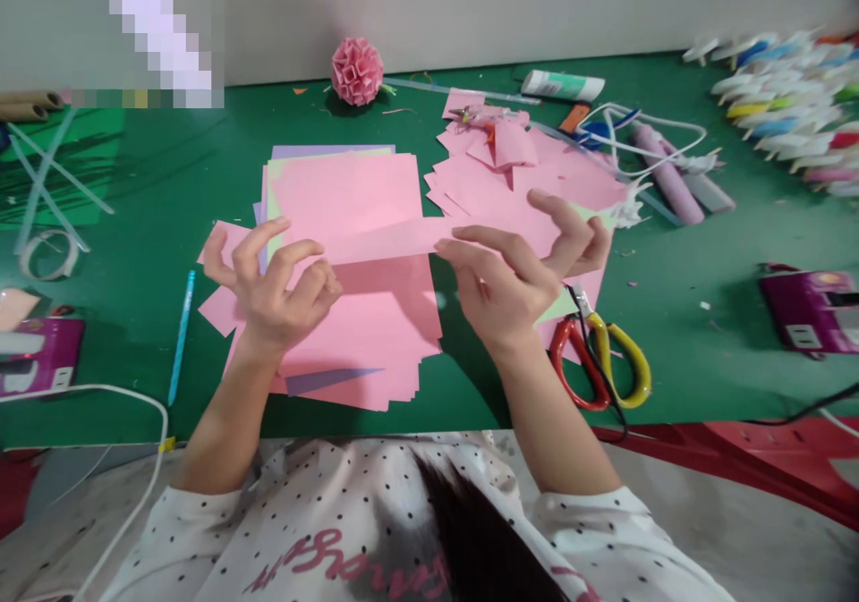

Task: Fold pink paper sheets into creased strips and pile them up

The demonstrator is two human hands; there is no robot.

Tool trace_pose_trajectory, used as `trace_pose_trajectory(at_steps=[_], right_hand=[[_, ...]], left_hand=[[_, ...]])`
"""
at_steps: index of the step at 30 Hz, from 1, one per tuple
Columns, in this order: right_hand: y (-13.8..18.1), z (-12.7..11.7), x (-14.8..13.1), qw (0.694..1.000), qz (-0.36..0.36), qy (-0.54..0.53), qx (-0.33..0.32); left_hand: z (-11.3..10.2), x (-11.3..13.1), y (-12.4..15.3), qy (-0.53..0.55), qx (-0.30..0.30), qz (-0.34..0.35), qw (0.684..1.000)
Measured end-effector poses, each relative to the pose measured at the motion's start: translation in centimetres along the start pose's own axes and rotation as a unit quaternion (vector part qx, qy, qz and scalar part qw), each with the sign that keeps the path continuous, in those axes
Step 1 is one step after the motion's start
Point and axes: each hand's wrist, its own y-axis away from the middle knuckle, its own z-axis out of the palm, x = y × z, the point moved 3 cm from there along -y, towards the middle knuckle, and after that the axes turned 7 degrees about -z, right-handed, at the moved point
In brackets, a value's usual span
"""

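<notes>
A narrow pink paper strip (386,241) is stretched level between my two hands. My left hand (278,293) pinches its left end between thumb and forefinger, the other fingers curled and raised. At the right end my right hand (510,284) grips it in the same pinch, outer fingers lifted away. Beneath the strip lies a stack of pink paper sheets (362,316), with purple and pale green edges showing. Scissors with red and yellow handles (608,360) rest just right of my right forearm.
A pink folded-paper ball (357,72) stands near the wall. Pink paper pieces (463,177) are piled at the back right. Beyond them lie a glue gun (587,123) and a white tube (562,85). A blue pencil (181,338) and a tape roll (49,255) are on the left.
</notes>
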Motion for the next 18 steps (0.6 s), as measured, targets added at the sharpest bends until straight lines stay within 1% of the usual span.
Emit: trace_pose_trajectory(at_steps=[3,5,7,9,12,14,16,18], right_hand=[[-0.1,-0.3,1.0,1.000,0.009,-0.010,-0.003],[0.0,-0.5,1.9,1.000,0.030,-0.006,-0.007],[0.2,-0.6,2.9,0.998,0.059,0.009,0.002],[0.4,-0.5,3.3,0.997,0.073,0.017,0.001],[0.5,0.3,2.2,0.998,0.053,0.012,-0.034],[0.6,0.8,0.7,0.998,0.027,0.001,-0.057],[0.6,1.1,-0.9,0.998,-0.004,-0.018,-0.060],[0.6,1.1,-2.0,0.997,-0.034,-0.048,-0.043]], left_hand=[[-0.5,-0.2,-0.2,-0.041,0.027,0.021,0.999],[-1.1,-0.7,-0.4,-0.065,0.042,0.034,0.996],[-1.7,-1.4,-0.6,-0.088,0.060,0.030,0.994],[-2.2,-1.8,-0.7,-0.101,0.092,0.036,0.990],[-1.9,-1.1,-0.8,-0.089,0.082,0.050,0.991],[-1.5,0.4,-0.5,-0.077,0.093,0.103,0.987],[-0.8,1.7,-0.1,-0.061,0.062,0.129,0.988],[-0.3,2.4,0.3,-0.042,0.017,0.125,0.991]])
